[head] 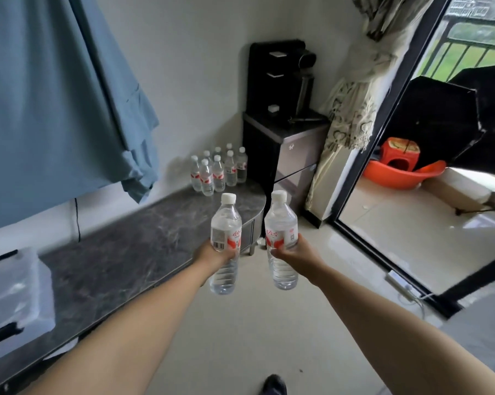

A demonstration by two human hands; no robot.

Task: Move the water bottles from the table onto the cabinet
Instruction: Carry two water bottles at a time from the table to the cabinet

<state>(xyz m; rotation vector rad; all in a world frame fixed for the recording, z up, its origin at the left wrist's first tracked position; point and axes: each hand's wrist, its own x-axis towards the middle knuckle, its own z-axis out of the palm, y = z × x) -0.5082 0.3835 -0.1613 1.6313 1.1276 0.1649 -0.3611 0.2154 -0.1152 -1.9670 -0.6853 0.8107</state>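
My left hand (212,253) grips a clear water bottle (225,238) with a white cap and a red-and-white label, held upright. My right hand (294,253) grips a second, like bottle (281,238), also upright. Both bottles are held out in front of me above the floor, just off the rounded end of the long, low cabinet with a dark marble top (126,252). Several more water bottles (219,171) stand grouped at the far end of that top, against the wall.
A black water dispenser (280,81) stands on a dark cabinet (294,155) in the corner. A blue cloth (55,109) hangs at left, and a clear plastic box (15,292) sits on the marble top. A patterned curtain (351,109) hangs beside the open balcony door, with an orange basin (397,172) beyond.
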